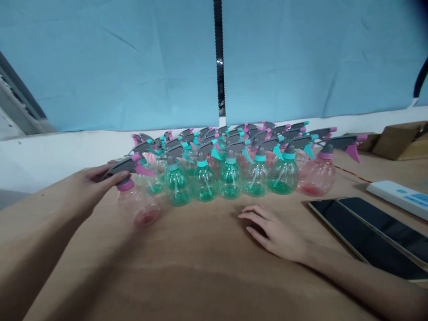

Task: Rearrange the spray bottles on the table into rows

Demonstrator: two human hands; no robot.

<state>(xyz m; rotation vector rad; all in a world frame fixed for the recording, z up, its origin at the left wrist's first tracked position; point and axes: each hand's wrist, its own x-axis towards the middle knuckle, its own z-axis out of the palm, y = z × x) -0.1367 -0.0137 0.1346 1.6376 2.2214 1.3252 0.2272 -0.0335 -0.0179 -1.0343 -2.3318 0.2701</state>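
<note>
At the left, my left hand (pixel 95 178) grips the grey and pink spray head of a pink spray bottle (pixel 138 205). That bottle is tilted, its base toward the right. My right hand (pixel 270 229) rests low over the table with fingers apart and nothing in them. Beyond it stand several green spray bottles (pixel 230 180) in a front row, upright, with turquoise collars and triggers. A pink spray bottle (pixel 316 176) ends this row on the right. More spray bottles crowd behind, mostly hidden, their grey heads tipped with pink or turquoise.
Two dark-screened phones (pixel 374 236) lie at the right on the wooden table (pixel 187 267). Behind them is a white power strip (pixel 401 196) and, farther back, a brown cardboard box (pixel 397 142). A blue sheet (pixel 133 67) covers the wall at the back.
</note>
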